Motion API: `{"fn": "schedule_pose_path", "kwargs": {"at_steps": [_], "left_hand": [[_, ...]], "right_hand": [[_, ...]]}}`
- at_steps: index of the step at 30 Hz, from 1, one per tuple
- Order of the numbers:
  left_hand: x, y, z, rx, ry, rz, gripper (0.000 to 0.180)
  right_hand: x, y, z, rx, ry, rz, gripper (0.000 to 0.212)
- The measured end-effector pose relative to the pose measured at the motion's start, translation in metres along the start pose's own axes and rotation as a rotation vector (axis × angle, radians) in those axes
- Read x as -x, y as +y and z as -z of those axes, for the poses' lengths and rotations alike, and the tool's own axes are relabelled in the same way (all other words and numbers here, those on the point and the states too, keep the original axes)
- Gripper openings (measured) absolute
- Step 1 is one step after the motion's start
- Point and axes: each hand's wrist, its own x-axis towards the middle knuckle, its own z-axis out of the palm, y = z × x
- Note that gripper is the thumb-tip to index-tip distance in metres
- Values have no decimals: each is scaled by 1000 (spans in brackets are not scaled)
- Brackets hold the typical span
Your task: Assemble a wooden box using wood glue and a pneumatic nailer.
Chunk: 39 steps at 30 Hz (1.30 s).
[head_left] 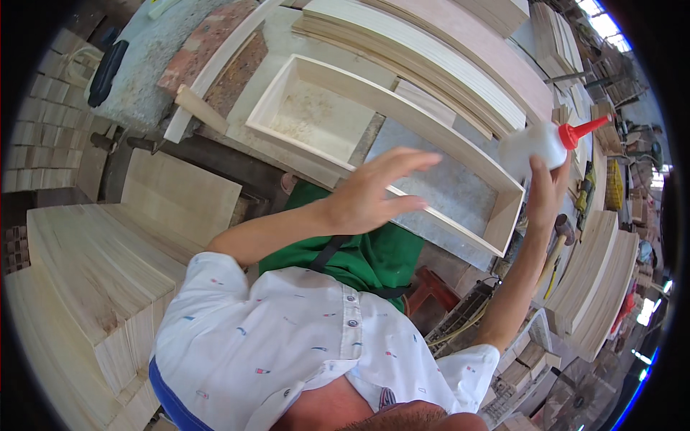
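My right hand (548, 190) grips a white squeeze bottle (530, 149) with a red cap and a pointed red nozzle, held up past the right end of a wooden frame. The nozzle points away to the upper right. My left hand (374, 188) is blurred a little, its fingers and thumb apart with nothing between them, above the near side of the frame. That long, rectangular frame (338, 72) of pale wood lies on the workbench, with the bench surface showing through it.
Long boards (431, 61) are stacked behind the frame. Large stacks of wooden panels (100, 266) stand at my left, and more boards (589, 273) at my right. A hammer (563, 233) lies right of my right forearm. A red stool (431, 291) sits below the bench.
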Motion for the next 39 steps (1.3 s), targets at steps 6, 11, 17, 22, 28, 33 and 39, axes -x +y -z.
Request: {"fn": "schedule_pose_path", "kwargs": {"at_steps": [6, 11, 17, 22, 28, 33, 39], "left_hand": [[8, -1, -22, 541, 126, 315, 70], [53, -14, 6, 683, 372, 430, 53], [48, -11, 35, 810, 575, 388, 55], [38, -28, 31, 756, 621, 261, 61], [66, -68, 70, -736, 305, -123, 38], [72, -83, 79, -755, 248, -52, 27], [74, -85, 78, -757, 267, -38, 26]], "right_hand": [[83, -30, -83, 96, -362, 38, 82], [88, -37, -134, 262, -565, 199, 88], [115, -14, -200, -992, -255, -330, 81], [105, -4, -217, -1223, -199, -375, 62], [35, -29, -219, -1085, -199, -291, 61], [15, -32, -252, -1028, -356, -324, 52], [9, -29, -266, -978, -380, -343, 54]]}}
